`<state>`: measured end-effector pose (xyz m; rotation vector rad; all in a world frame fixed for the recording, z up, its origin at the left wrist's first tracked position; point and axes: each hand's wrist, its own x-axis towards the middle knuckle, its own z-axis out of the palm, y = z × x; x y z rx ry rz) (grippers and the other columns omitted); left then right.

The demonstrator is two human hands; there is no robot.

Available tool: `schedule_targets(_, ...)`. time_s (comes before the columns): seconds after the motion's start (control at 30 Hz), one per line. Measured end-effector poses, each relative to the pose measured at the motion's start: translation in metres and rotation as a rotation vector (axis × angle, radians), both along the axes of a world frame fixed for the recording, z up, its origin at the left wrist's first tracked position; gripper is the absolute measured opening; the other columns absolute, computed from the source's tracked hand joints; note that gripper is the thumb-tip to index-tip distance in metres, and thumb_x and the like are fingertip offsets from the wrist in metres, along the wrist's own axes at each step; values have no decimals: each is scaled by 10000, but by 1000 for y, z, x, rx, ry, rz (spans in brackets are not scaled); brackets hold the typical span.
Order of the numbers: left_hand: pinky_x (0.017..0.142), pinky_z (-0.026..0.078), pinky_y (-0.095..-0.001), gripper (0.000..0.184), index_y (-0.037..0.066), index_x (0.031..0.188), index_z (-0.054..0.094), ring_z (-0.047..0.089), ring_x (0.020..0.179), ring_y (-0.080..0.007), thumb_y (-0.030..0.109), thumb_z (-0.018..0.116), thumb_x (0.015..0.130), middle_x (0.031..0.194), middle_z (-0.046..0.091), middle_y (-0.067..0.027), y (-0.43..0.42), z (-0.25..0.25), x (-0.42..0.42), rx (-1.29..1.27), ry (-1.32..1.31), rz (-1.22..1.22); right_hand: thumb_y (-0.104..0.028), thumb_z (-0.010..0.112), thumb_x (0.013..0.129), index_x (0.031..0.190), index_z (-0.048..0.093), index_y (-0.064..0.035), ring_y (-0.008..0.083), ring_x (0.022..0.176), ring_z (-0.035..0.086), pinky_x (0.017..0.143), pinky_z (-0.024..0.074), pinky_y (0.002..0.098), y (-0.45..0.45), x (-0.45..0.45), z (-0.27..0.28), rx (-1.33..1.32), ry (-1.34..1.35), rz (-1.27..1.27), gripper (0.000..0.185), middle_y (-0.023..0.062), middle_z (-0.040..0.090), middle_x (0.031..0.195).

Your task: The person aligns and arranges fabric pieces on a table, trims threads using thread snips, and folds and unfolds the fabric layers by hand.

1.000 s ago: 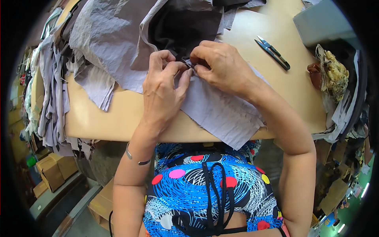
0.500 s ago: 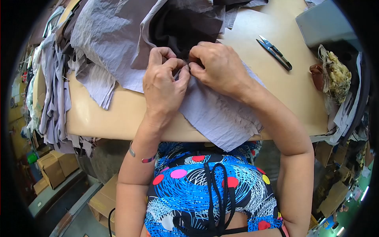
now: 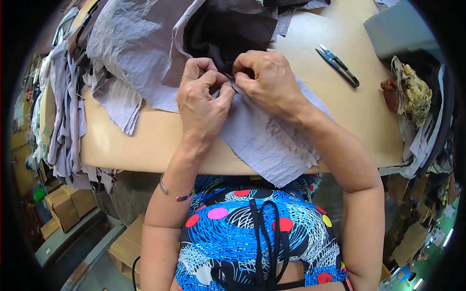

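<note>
Both hands pinch the grey and dark fabric close together near the middle of the table. My left hand is closed, thumb and index finger gripping the fabric edge. My right hand is closed on the same fabric just to the right, its fingertips partly hidden. A light grey flap of fabric hangs from under the hands over the table's front edge. Beyond the hands lies a dark, folded part of the fabric. More wrinkled grey fabric spreads to the upper left.
Thread snips lie on the tan table right of my right hand. A grey box stands at the back right, near a tangle of yellowish thread. Fabric pieces hang along the left side. Cardboard boxes sit below.
Both hands stay pinched on the fabric, with only slight finger movement. My right hand's fingers have shifted a little, and the dark fabric beyond has moved slightly.
</note>
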<state>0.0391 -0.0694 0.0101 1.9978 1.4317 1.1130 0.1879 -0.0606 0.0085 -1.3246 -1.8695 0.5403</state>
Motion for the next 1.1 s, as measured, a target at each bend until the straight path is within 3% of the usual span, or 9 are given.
schedule_targets(0.27,537,485,-281,88,-6,749,672,601,665,-177,45,671,678,899,546,-74,-2,3,1,12,65,37,-99,600,735,761,650,-2,320,732,622,705,491,398,0,4,0,-44,82,45,112,145,643,754)
schedule_targets(0.47,530,483,-264,88,-26,777,670,596,615,-143,29,674,708,915,548,-74,0,6,1,-36,32,22,-69,620,749,823,632,19,274,682,620,624,491,340,1,5,-3,9,7,75,115,138,632,784)
schedule_targets(0.77,526,476,-274,72,-19,757,657,604,664,-164,25,657,700,921,555,-63,1,-1,-3,-12,23,-8,-70,617,745,795,612,-41,303,674,598,591,479,388,1,-2,-4,238,-221,90,58,95,577,739)
schedule_targets(1.1,560,477,-287,77,-7,752,657,605,688,-165,41,654,692,903,566,-51,2,-2,0,-44,12,20,-48,602,729,758,594,4,291,656,594,610,475,369,3,-5,-5,109,-33,33,60,127,603,721)
